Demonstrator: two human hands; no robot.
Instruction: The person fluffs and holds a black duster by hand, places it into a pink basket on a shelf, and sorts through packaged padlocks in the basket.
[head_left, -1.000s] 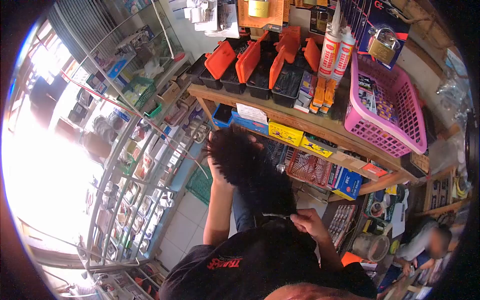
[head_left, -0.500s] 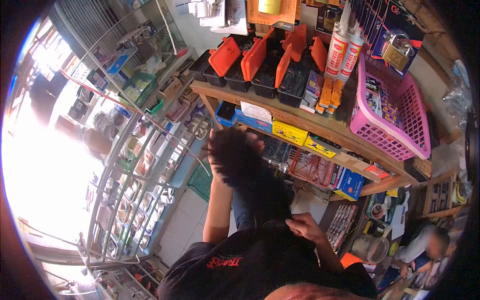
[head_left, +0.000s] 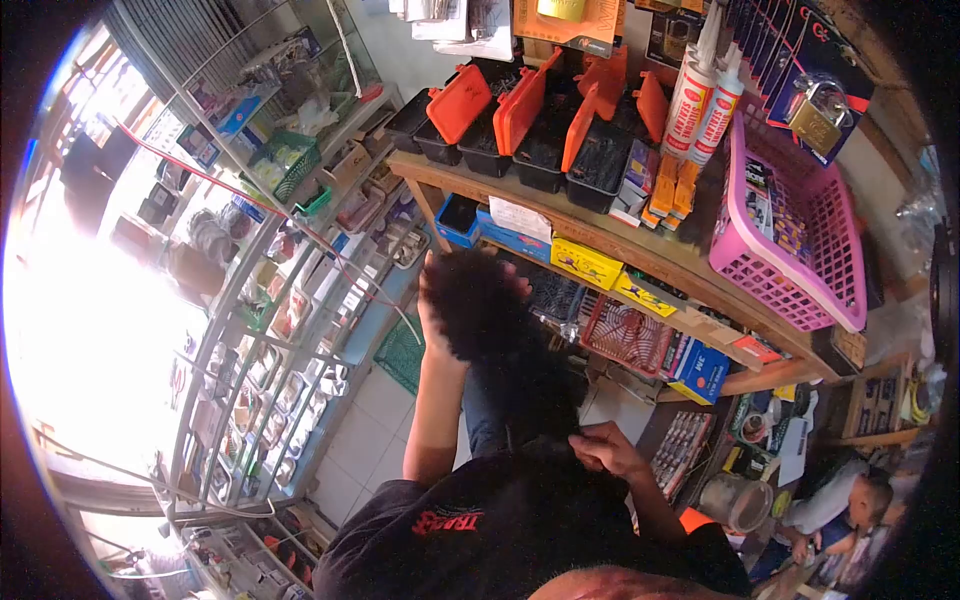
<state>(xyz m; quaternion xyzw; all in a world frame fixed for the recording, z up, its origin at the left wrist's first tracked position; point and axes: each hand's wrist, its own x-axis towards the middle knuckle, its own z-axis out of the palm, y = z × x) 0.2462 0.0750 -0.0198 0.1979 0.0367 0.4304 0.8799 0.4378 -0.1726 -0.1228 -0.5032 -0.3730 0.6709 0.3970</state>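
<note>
Drawn slightly inward since the earlier frame, my right hand [head_left: 608, 452] is pinched narrow, on what I cannot tell, while my left hand [head_left: 434, 328] cups the black fluff [head_left: 480, 300] beside the shelf [head_left: 625, 243], apparently steadying it, which calls for even support.

Blinding daylight floods in from the left
White glare washes out the cluttered glass-and-metal shelving [head_left: 265, 330]; the fisheye view bends straight edges near its dark rim, and the fluffy black object [head_left: 478, 300] loses detail.

two sealant tubes [head_left: 689, 108], one pink basket [head_left: 775, 284]
</note>
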